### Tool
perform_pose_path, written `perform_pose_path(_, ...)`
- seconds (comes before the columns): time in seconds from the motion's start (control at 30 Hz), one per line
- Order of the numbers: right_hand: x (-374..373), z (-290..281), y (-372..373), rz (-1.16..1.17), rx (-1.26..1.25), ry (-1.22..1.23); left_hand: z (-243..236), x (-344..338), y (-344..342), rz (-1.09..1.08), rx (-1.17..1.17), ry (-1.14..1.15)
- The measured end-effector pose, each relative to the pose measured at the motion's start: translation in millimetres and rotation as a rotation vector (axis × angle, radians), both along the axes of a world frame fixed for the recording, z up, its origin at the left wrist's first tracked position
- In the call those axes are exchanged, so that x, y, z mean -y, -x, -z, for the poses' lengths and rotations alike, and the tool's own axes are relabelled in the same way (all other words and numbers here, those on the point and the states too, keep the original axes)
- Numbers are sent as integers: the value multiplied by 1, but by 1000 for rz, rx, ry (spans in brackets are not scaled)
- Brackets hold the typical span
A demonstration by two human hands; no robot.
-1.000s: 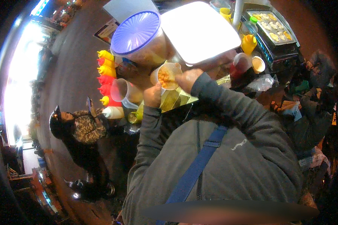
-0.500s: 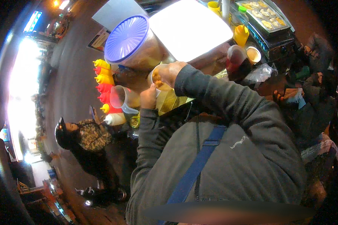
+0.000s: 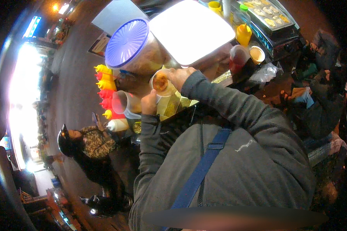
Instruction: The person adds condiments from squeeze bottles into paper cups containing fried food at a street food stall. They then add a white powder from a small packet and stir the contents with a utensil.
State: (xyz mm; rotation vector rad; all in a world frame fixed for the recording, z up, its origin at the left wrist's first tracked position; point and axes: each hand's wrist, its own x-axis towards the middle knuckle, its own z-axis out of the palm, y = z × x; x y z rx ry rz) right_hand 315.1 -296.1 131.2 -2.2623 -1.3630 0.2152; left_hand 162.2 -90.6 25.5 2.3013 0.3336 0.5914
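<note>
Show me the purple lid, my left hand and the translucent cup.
Purple lid [image 3: 127, 42], head view: middle of its ribbed top.
Left hand [image 3: 149, 103], head view: middle of the hand.
Translucent cup [image 3: 167, 90], head view: wall beside the food.

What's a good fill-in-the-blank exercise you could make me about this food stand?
1. The person's right hand is at the mouth of the translucent cup, while the ____ hand is at its near side.
2. In the row of squeeze bottles, the one nearest the person's body is ____.
3. The clear bottle behind the separate yellow squeeze bottle has a ____ cap.

Missing words: left; white; green.
</note>
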Motion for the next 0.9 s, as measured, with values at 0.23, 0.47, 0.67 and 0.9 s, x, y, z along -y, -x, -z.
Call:
perform_pose_path(0.23, 6, 1, 14, -20, -29, -113, 1, 1, 3, -4, 20, -99)
perform_pose_path(0.47, 9, 14, 3, -154, 41, 73, 0, 2, 8, -58, -34, 128)
perform_pose_path(0.67, 6, 15, -1, -103, 97, 37, 6, -1, 7, -29, 42, 47)
perform_pose_path(0.9, 8, -4, -1, -78, 119, 64, 5, -3, 11, 73, 47, -112)
